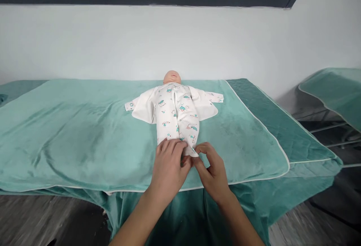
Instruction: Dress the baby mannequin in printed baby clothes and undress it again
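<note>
A baby doll (172, 76) lies on its back on a teal blanket (70, 133), head toward the wall. It wears a white romper (176, 112) printed with small teal and pink figures, sleeves spread to both sides. My left hand (169, 165) rests over the romper's lower left leg end, fingers curled down on the cloth. My right hand (211, 169) pinches the bottom hem of the romper between thumb and forefinger. Both hands meet at the foot end of the garment.
The blanket covers a table draped in darker teal cloth (282, 122), pushed against a white wall. Another teal-covered surface (335, 91) stands at the right, with a dark gap between. Grey wood flooring (42, 219) shows below the table's front edge.
</note>
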`<action>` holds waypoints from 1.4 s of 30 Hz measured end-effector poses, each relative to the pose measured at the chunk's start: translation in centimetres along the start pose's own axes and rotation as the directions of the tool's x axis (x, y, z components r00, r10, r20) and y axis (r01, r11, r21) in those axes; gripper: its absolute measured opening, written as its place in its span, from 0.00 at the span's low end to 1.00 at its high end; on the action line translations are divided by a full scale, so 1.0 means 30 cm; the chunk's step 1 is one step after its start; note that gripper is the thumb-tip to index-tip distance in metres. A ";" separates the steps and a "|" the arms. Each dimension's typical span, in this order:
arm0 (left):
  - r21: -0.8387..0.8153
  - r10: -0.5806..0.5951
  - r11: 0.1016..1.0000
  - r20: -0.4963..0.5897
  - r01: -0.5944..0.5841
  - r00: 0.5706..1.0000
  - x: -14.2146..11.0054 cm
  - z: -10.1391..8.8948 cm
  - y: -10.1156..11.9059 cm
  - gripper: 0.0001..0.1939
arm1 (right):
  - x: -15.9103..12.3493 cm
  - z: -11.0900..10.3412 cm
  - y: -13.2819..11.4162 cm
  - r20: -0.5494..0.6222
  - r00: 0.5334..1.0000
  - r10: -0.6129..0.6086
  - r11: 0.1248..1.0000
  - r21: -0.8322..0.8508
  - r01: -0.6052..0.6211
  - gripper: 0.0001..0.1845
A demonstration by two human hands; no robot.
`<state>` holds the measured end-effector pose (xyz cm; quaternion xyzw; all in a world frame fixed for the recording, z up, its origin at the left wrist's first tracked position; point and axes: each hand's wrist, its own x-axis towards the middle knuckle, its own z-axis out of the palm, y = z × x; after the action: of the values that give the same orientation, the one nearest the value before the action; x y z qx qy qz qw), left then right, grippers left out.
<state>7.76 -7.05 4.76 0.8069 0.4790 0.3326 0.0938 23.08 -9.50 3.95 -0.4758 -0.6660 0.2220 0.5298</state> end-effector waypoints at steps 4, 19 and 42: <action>-0.016 0.028 0.999 0.008 -0.028 1.000 0.006 -0.008 -0.016 0.07 | -0.005 -0.016 0.007 0.032 0.999 0.030 0.999 -0.018 -0.030 0.06; -0.359 0.082 0.928 -0.076 -0.104 0.994 -0.092 -0.064 -0.109 0.06 | 0.024 -0.178 0.005 0.505 0.858 0.094 0.995 -0.080 -0.063 0.02; -0.867 -0.530 0.341 0.142 0.363 0.836 0.571 0.053 -0.430 0.27 | 0.760 0.165 0.410 -0.040 0.893 0.449 0.865 0.269 -0.423 0.31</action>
<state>5.07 14.28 5.15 0.4511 0.4514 0.5537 0.5350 23.77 16.87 3.72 -0.5531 -0.4797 0.3946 0.5553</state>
